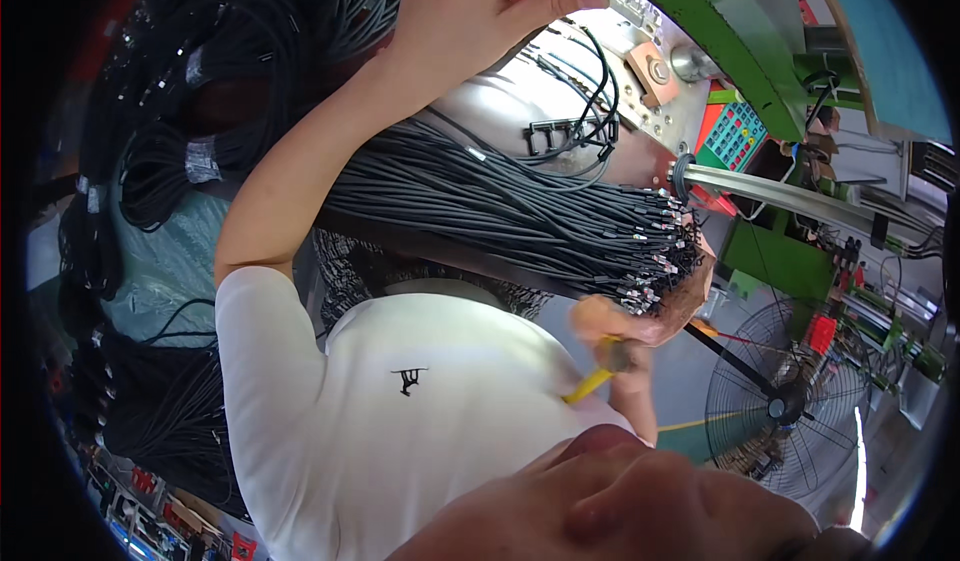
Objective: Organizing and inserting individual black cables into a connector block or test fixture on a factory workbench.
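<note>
Because the upper edge cuts off its fingers, the left hand (475, 16) shows little beyond an outstretched thumb near the green machine frame (735, 46); I cannot tell how far it is open or what it holds. Motion blurs the right hand (605, 326), bent in front of the white shirt (450, 361), with a yellow stick-like tool (588, 385) at its fingers; whether they close around it is unclear. Between the arms, a thick bundle of black cables (480, 201) lies across the reddish-brown tabletop (648, 151), its metal-tipped ends crowded at the right, too tangled to separate. Coiled cables (165, 176) fade into darkness at the left. Glare washes out part of the metal work surface. Beyond stand a turquoise keypad (735, 136) and a black floor fan (785, 406).
</note>
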`<action>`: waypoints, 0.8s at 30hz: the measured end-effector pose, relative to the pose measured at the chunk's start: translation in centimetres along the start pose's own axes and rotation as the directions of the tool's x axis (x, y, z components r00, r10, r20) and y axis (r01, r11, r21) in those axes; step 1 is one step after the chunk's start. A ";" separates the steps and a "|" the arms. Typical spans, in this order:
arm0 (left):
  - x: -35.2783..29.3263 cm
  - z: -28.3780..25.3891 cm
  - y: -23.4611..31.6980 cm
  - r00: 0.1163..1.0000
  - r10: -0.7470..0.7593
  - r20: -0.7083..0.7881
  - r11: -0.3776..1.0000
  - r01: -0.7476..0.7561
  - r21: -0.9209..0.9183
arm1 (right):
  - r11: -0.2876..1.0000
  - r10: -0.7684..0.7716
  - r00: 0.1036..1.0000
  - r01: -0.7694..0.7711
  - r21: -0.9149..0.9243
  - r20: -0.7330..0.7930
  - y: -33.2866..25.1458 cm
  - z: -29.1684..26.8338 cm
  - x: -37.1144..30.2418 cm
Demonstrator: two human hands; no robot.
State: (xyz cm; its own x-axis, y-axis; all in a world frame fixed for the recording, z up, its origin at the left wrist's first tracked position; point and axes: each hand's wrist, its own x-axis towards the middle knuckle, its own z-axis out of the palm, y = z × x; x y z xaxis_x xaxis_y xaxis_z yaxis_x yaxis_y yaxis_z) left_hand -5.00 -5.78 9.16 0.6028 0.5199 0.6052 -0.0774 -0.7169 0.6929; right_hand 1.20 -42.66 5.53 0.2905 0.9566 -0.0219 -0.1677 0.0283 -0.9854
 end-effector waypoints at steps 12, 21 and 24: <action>-0.4 0.4 -1.1 0.997 -0.066 0.029 0.988 0.070 -0.135 | -0.148 -0.436 0.875 0.161 -0.976 0.211 -6.9 -1.9 17.6; -0.2 -0.6 -0.9 0.995 -0.051 0.084 0.987 0.063 -0.148 | -0.503 -0.383 0.860 0.112 -0.857 0.337 -6.6 -2.1 19.8; 0.0 -0.9 -0.9 0.991 -0.071 0.117 0.982 0.090 -0.165 | -0.505 -0.391 0.863 0.089 -0.859 0.320 -6.5 -1.6 19.9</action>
State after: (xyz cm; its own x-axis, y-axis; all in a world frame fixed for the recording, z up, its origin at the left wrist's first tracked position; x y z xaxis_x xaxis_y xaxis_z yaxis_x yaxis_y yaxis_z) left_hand -5.59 -4.71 8.87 0.6956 0.5115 0.5045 -0.1527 -0.5809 0.7995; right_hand 9.63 -24.29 11.27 0.0152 0.9073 0.4202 0.9195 -0.1778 0.3507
